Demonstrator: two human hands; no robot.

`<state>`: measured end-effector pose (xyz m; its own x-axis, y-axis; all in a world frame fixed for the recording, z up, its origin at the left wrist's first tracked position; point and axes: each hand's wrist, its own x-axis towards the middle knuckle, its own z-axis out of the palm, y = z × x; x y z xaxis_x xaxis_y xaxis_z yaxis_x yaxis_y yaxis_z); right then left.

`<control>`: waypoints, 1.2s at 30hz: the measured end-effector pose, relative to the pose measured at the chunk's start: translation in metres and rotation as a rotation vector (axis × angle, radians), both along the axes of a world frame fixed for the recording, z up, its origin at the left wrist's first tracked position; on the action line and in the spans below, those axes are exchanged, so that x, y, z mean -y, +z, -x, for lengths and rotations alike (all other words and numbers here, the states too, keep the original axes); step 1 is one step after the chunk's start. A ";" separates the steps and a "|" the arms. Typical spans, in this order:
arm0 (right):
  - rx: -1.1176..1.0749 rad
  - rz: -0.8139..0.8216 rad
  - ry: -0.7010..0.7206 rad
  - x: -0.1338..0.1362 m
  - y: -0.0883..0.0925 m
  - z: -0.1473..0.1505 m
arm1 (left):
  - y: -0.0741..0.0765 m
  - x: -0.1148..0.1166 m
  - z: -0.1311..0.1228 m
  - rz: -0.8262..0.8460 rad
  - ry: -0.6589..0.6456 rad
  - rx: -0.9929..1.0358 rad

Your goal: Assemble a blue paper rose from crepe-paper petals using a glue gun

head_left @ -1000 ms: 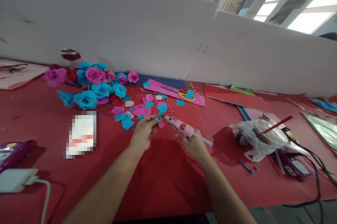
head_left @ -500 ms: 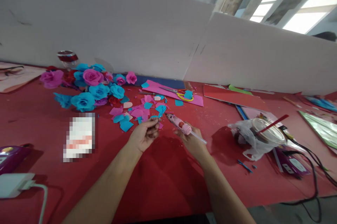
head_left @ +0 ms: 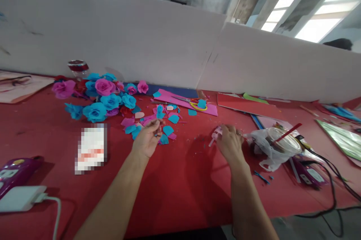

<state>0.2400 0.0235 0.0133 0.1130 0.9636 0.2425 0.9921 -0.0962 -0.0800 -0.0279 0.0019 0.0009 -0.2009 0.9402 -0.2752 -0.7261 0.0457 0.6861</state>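
My left hand (head_left: 148,138) hovers over the red table (head_left: 180,180) beside a scatter of blue and pink paper petals (head_left: 166,129), its fingertips pinched on a small piece that I cannot make out. My right hand (head_left: 229,144) lies further right, next to a plastic bag, with the pink glue gun (head_left: 216,134) partly showing under its fingers, which are curled over it.
Blue and pink paper roses (head_left: 101,95) are heaped at the back left. Scissors (head_left: 194,102) lie on a pink sheet (head_left: 184,101). A cup in a plastic bag (head_left: 278,146) stands at the right, with cables behind. White partition boards (head_left: 141,40) close the back.
My right hand has carried the glue gun away to the right, down toward the table by the bag. My left hand stays near the petals, still pinching.
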 end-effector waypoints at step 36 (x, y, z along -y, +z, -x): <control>-1.768 0.350 0.243 -0.014 -0.020 0.105 | -0.009 0.003 -0.021 0.114 0.068 -0.363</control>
